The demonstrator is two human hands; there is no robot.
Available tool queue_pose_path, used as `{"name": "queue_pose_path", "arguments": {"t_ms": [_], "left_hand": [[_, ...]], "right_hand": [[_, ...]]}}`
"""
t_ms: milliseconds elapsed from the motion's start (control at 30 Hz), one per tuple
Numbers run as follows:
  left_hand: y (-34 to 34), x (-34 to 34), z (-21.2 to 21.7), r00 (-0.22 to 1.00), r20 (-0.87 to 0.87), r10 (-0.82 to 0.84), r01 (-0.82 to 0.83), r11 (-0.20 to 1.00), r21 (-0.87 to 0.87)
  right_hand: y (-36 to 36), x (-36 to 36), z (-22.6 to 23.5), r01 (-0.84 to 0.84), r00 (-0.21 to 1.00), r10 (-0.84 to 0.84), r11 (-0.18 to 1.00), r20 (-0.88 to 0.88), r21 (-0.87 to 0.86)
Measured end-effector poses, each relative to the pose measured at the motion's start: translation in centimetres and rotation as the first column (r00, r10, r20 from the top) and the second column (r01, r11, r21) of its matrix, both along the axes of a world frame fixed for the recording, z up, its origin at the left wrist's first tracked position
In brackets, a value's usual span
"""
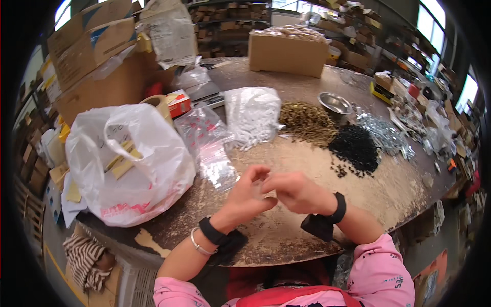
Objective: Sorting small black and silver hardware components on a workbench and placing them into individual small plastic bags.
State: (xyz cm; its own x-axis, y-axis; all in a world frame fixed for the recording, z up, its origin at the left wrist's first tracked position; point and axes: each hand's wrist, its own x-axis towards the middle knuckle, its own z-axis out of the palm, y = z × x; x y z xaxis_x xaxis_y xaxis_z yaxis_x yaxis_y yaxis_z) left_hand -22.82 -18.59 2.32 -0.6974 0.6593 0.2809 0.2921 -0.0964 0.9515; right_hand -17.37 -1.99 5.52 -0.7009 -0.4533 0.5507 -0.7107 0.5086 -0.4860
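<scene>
My left hand [250, 195] is cupped above the near middle of the table, thumb and fingers apart. Close against it, my right hand [296, 191] has its fingers bent together at the left fingertips; anything between them is too small or hidden to make out. Beyond the hands lie a pile of small black screws [356, 149], a heap of brass-coloured screws [307, 123] and a spread of silvery metal pieces [387, 134]. White plastic plugs [250, 138] spill from a white bag [252, 105]. Clear printed zip bags [207, 138] lie left of them.
A large white carrier bag [133, 179] with yellowish packets stands at left. Behind it are a tape roll [160, 106], a red-and-white box [179, 104] and big cartons [102, 82]. A metal bowl [335, 103] and a filled cardboard box [287, 55] stand farther back; clutter lines the right edge.
</scene>
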Motion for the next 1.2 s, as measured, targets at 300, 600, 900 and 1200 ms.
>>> {"name": "queue_pose_path", "arguments": {"t_ms": [300, 600, 900, 1200], "left_hand": [[-0.7, 0.2, -0.8, 0.997, 0.004, -0.078, 0.077, 0.984, -0.159], [0.0, 0.3, -0.5, 0.995, 0.035, -0.095, 0.098, 0.99, -0.1], [-0.3, 0.5, -0.6, 0.994, -0.006, -0.111, 0.11, 0.989, -0.094], [1.7, 1.4, 0.4, 0.997, 0.065, -0.042, 0.042, 0.999, 0.002]], "right_hand": [[5.1, 2.9, 0.8, 0.208, 0.964, -0.199, 0.978, 0.178, -0.031], [15.3, 1.2, -2.8, 0.55, 0.677, -0.735, 0.481, -0.027, 0.683], [11.3, 0.2, -1.2, 0.535, 0.784, -0.621, 0.669, -0.009, 0.517], [-0.5, 1.4, 1.3, 0.145, 0.989, -0.14, 0.979, 0.044, -0.143]]}}
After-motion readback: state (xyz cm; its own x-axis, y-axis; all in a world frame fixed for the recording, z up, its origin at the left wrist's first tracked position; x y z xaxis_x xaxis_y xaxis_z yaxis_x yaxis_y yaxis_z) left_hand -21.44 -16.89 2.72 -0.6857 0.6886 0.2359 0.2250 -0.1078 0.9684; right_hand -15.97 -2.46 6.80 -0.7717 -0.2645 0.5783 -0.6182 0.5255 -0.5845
